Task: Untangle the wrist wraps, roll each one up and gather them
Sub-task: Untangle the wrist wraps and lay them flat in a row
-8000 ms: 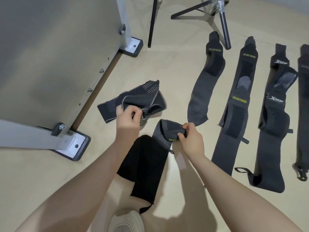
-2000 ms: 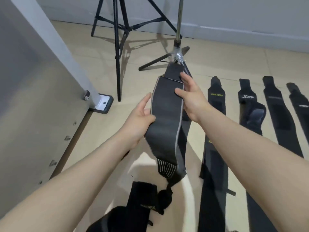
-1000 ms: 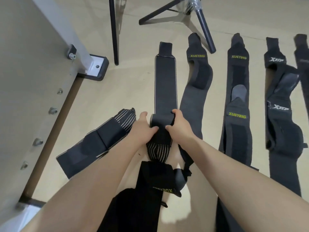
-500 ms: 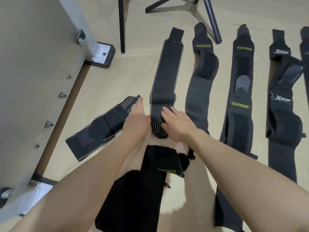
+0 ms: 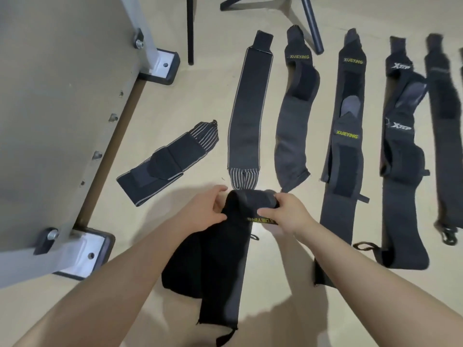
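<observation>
A black wrap with yellow XUEYING lettering (image 5: 215,259) lies folded on the floor in front of me. My left hand (image 5: 205,209) grips its left edge, and my right hand (image 5: 285,214) pinches its folded top end. Just beyond lies a straightened grey-edged wrap with a striped end (image 5: 246,116). A folded striped wrap (image 5: 167,161) rests at an angle to its left. Several more wraps lie flat in a row to the right, among them a grey XUEYING wrap (image 5: 293,121), another XUEYING wrap (image 5: 343,151) and an Xtep wrap (image 5: 400,151).
A grey panel on metal feet (image 5: 62,108) stands at the left, with one foot plate (image 5: 82,254) near my left arm. Black tripod legs (image 5: 310,23) reach the floor at the top. The floor is beige.
My hands have left the grey-edged striped wrap, which now lies flat and straight. Both hands moved back toward me and took hold of the black XUEYING wrap.
</observation>
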`<state>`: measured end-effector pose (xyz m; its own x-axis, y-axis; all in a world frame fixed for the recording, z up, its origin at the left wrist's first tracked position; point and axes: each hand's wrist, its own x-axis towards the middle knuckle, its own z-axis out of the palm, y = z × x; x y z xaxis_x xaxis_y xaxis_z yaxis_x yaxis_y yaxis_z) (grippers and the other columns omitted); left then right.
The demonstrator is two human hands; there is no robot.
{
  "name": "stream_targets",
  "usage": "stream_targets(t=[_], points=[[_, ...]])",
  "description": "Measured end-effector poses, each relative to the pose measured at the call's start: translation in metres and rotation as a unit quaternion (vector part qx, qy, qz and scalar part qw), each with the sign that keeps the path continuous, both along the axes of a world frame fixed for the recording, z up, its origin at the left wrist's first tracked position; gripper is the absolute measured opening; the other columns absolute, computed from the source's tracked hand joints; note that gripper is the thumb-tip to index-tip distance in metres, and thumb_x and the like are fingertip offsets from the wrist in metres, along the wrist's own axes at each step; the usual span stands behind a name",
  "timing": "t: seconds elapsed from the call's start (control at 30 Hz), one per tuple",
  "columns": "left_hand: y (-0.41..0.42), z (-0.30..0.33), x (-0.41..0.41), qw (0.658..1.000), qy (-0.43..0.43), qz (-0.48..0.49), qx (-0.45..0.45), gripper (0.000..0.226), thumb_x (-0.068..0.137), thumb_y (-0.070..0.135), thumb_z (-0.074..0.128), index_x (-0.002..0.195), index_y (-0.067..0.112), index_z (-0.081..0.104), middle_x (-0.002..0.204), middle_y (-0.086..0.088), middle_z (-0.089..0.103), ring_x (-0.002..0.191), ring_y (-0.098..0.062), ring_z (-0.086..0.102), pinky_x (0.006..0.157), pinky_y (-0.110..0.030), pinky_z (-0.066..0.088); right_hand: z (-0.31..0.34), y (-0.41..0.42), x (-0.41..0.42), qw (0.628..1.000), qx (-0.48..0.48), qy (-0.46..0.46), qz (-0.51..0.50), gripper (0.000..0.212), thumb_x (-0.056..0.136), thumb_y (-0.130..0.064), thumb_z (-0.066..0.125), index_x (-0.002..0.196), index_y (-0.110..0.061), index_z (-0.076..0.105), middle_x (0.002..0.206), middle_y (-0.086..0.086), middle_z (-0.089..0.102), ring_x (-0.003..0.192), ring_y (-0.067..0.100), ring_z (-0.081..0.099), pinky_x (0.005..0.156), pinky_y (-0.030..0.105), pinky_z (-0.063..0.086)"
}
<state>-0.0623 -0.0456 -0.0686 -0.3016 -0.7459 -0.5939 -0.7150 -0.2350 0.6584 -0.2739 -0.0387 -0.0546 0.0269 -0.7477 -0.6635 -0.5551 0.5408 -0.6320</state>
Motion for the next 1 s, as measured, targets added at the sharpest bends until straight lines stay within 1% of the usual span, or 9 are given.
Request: stream_targets(t=[0.1, 0.2, 0.33, 0.47, 0.53, 0.73, 0.83, 0.93, 1.0], points=[[0.011, 0.002, 0.005, 0.994, 0.056, 0.054, 0.07, 0.035, 0.084, 0.021, 0.069, 0.117, 0.021, 0.057, 0.092, 0.006, 0.059, 0.092, -0.014, 0.059, 0.078, -0.016, 0.042, 0.023, 0.001, -0.002, 0.967, 0.052, -0.211, -0.132, 0.012, 0.09, -0.006, 0.058, 0.099, 0.0, 0.065, 0.095, 0.013, 0.07, 0.084, 0.025, 0.066, 0.076, 0.033, 0.054], [0.024, 0.01, 0.004, 0.997, 0.03, -0.029, 0.067, 0.042, 0.083, 0.023, 0.071, 0.121, 0.021, 0.054, 0.115, 0.002, 0.057, 0.108, -0.012, 0.054, 0.09, -0.019, 0.038, 0.054, 0.001, -0.008, 0.948, 0.032, -0.284, -0.142, 0.014, 0.094, -0.01, 0.051, 0.098, -0.011, 0.065, 0.097, 0.006, 0.072, 0.084, 0.017, 0.068, 0.076, 0.027, 0.054], [0.038, 0.01, 0.005, 0.974, -0.137, -0.178, -0.006, 0.064, 0.082, 0.02, 0.069, 0.138, 0.018, 0.037, 0.131, -0.005, 0.045, 0.119, -0.025, 0.048, 0.101, -0.036, 0.042, 0.084, 0.012, -0.022, 0.947, -0.012, -0.294, -0.132, 0.022, 0.094, -0.006, 0.048, 0.109, -0.012, 0.064, 0.101, 0.005, 0.072, 0.086, 0.016, 0.069, 0.073, 0.023, 0.054], [0.051, 0.01, 0.0, 0.926, -0.285, -0.231, -0.093, 0.042, 0.089, 0.013, 0.053, 0.129, 0.014, 0.04, 0.12, -0.008, 0.046, 0.101, -0.026, 0.054, 0.079, -0.033, 0.046, 0.097, 0.029, -0.038, 0.958, -0.045, -0.242, -0.144, 0.02, 0.093, -0.006, 0.052, 0.104, -0.014, 0.067, 0.099, 0.005, 0.073, 0.088, 0.019, 0.069, 0.078, 0.028, 0.054], [0.052, 0.013, 0.003, 0.904, -0.339, -0.249, -0.084, 0.033, 0.092, 0.008, 0.046, 0.124, 0.012, 0.044, 0.114, -0.008, 0.048, 0.089, -0.022, 0.055, 0.079, -0.032, 0.045, 0.095, 0.039, -0.041, 0.973, -0.066, -0.167, -0.146, 0.011, 0.092, -0.008, 0.057, 0.098, -0.014, 0.063, 0.092, 0.002, 0.072, 0.085, 0.019, 0.068, 0.076, 0.03, 0.054], [0.049, 0.03, 0.03, 0.86, -0.427, -0.278, -0.027, 0.034, 0.091, 0.011, 0.046, 0.123, 0.017, 0.056, 0.124, -0.002, 0.056, 0.115, -0.022, 0.056, 0.086, -0.026, 0.044, 0.111, 0.049, -0.046, 0.965, -0.116, -0.122, -0.201, 0.013, 0.094, -0.01, 0.055, 0.103, -0.018, 0.06, 0.097, 0.002, 0.07, 0.088, 0.018, 0.067, 0.076, 0.029, 0.051], [0.05, 0.031, 0.042, 0.906, -0.367, -0.208, -0.043, 0.044, 0.088, 0.011, 0.045, 0.131, 0.019, 0.045, 0.122, -0.007, 0.052, 0.111, -0.028, 0.055, 0.084, -0.033, 0.046, 0.121, 0.04, -0.056, 0.96, -0.108, -0.154, -0.208, 0.024, 0.096, -0.007, 0.047, 0.112, -0.017, 0.063, 0.106, 0.004, 0.07, 0.099, 0.02, 0.065, 0.084, 0.03, 0.05], [0.045, 0.042, 0.032, 0.977, -0.18, -0.075, -0.08, 0.06, 0.09, 0.017, 0.048, 0.146, 0.02, 0.024, 0.131, -0.01, 0.045, 0.118, -0.031, 0.048, 0.096, -0.038, 0.042, 0.125, 0.036, -0.058, 0.968, -0.042, -0.202, -0.144, 0.033, 0.093, 0.0, 0.043, 0.117, -0.009, 0.063, 0.111, 0.009, 0.069, 0.101, 0.021, 0.065, 0.084, 0.028, 0.048], [0.039, 0.069, 0.007, 0.992, 0.008, 0.05, -0.116, 0.052, 0.096, 0.023, 0.047, 0.145, 0.02, 0.03, 0.131, -0.001, 0.046, 0.119, -0.022, 0.049, 0.095, -0.028, 0.04, 0.128, 0.03, -0.053, 0.97, -0.027, -0.217, -0.107, 0.036, 0.088, 0.005, 0.041, 0.107, -0.007, 0.068, 0.103, 0.007, 0.072, 0.095, 0.019, 0.067, 0.081, 0.025, 0.05]])
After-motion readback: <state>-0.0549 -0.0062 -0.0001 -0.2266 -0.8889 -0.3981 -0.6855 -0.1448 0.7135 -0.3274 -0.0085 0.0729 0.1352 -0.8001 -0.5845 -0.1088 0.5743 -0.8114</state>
